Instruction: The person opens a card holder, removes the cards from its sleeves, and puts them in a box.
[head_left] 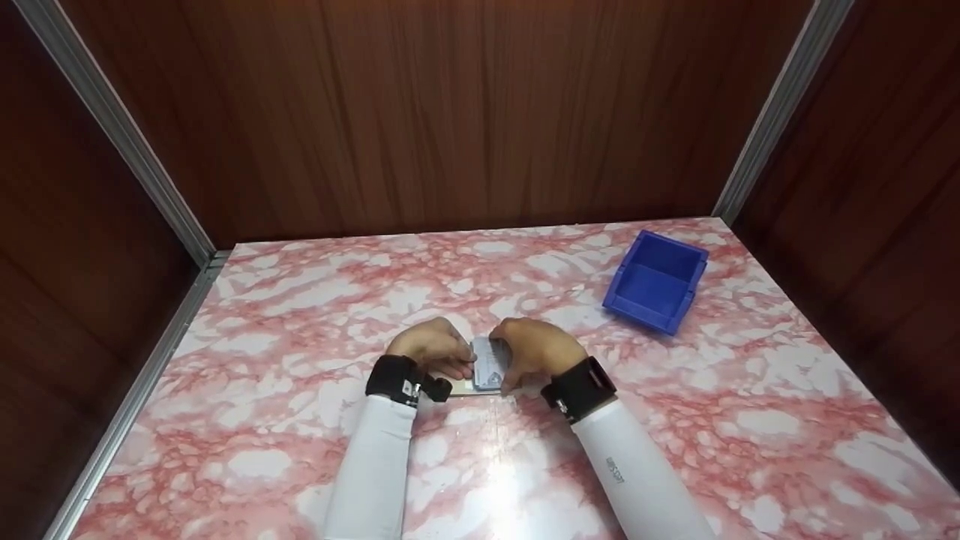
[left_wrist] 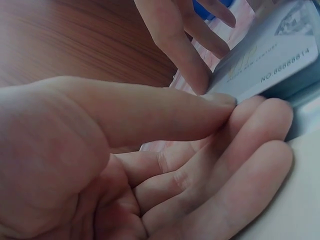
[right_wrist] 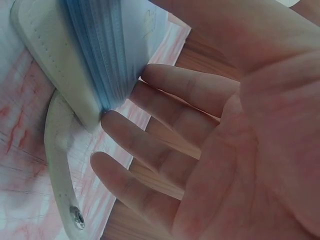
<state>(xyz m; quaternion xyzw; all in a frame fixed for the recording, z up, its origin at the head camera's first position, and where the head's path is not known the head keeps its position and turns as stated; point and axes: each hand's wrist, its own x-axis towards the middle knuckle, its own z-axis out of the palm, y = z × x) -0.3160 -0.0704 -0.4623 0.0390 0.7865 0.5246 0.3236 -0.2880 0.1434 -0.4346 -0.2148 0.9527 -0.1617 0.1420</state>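
Observation:
A cream card holder (right_wrist: 52, 62) lies on the table with a thick stack of bluish clear sleeves (right_wrist: 102, 50). On top is a silver-grey card (left_wrist: 280, 57) printed with a number, seen between both hands in the head view. My left hand (head_left: 435, 349) pinches the card's edge between thumb and index finger, its other fingers loosely bent beside the holder. Around the other side of the holder arches my right hand (head_left: 541, 346). Its fingers are nearly straight in the right wrist view, with some fingertips at the edge of the sleeves; its thumb is mostly hidden there.
A strap (right_wrist: 57, 145) with a metal snap (right_wrist: 77, 218) extends from the holder. Farther back on the right stands a blue plastic bin (head_left: 654, 283). The red-and-white marbled table (head_left: 300, 300) is enclosed by dark wood panels (head_left: 450, 112) at the back and sides.

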